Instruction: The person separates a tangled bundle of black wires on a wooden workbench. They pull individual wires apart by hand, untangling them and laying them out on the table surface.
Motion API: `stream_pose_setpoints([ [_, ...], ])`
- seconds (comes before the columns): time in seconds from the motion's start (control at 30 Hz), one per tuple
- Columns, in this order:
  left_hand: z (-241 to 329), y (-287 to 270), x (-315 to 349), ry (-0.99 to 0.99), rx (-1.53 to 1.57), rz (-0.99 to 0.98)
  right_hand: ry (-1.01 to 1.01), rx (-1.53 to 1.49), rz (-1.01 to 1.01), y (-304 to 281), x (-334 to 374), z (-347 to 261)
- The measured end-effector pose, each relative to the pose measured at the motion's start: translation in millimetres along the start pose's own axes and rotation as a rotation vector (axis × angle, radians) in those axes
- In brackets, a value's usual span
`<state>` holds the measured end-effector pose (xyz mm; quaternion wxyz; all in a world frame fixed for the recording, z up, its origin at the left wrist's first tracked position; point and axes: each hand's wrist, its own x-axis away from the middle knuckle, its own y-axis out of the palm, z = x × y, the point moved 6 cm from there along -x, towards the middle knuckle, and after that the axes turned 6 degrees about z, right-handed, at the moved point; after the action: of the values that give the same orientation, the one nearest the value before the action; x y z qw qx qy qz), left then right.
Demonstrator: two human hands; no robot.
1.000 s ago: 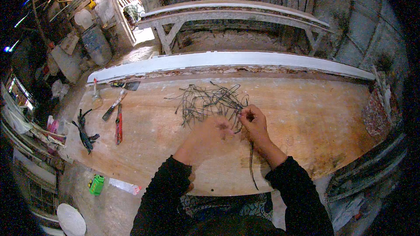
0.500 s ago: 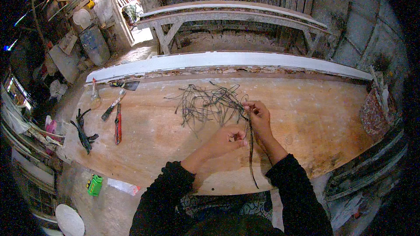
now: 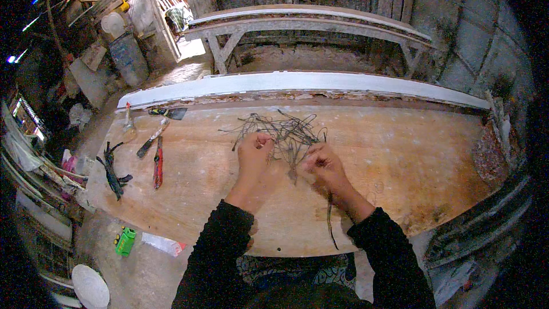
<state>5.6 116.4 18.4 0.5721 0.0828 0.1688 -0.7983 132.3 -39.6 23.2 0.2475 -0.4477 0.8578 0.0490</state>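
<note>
A loose tangle of thin dark cords (image 3: 289, 125) lies on the plywood tabletop (image 3: 194, 212). At its near left side my left hand (image 3: 254, 151) is closed, thumb against forefinger; whatever lies in that pinch is too small to make out. My right hand (image 3: 327, 169), slightly blurred, is closed at the tangle's near right side. From beneath it a long, dark, narrow strip (image 3: 330, 226) runs toward the table's front edge; the strip's upper end is hidden by the hand.
To the left lie a red-handled tool (image 3: 158, 163), a scraper (image 3: 151, 138), a second dark-bladed scraper (image 3: 174, 114) and a bundle of black strips (image 3: 112, 170). A long white board (image 3: 303, 83) borders the far side. A green toy-like object (image 3: 125, 242) sits on the floor.
My left hand has moved up and left, away from the strip to the tangle's near left side. My right hand has come slightly lower and nearer to me.
</note>
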Motion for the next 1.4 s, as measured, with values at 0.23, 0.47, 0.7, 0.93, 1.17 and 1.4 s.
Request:
stream_pose_setpoints([
  [0.23, 1.6, 5.2, 7.2, 0.131, -0.087, -0.014, 0.178, -0.298, -0.429, 36.9, 19.1, -28.3],
  [0.47, 17.1, 15.9, 14.1, 0.145, -0.104, -0.121, 0.307, -0.220, -0.411, 29.2, 17.6, -16.3],
  [0.7, 5.0, 41.3, 33.3, -0.063, 0.079, -0.458, 0.277, -0.043, 0.218, -14.9, 0.8, 19.8],
  [0.93, 58.6, 67.3, 91.0, 0.204, -0.021, -0.866, 0.147, 0.313, 0.384, -43.5, -12.6, 11.7],
  [1.17, 40.2, 41.3, 48.4, 0.000, 0.001, -0.485, 0.047, 0.238, 0.524, -49.4, -12.8, 10.9],
  [1.4, 23.2, -3.0, 5.5, -0.017, -0.013, 0.061, 0.175, 0.046, 0.016, -3.6, 5.7, 11.4],
])
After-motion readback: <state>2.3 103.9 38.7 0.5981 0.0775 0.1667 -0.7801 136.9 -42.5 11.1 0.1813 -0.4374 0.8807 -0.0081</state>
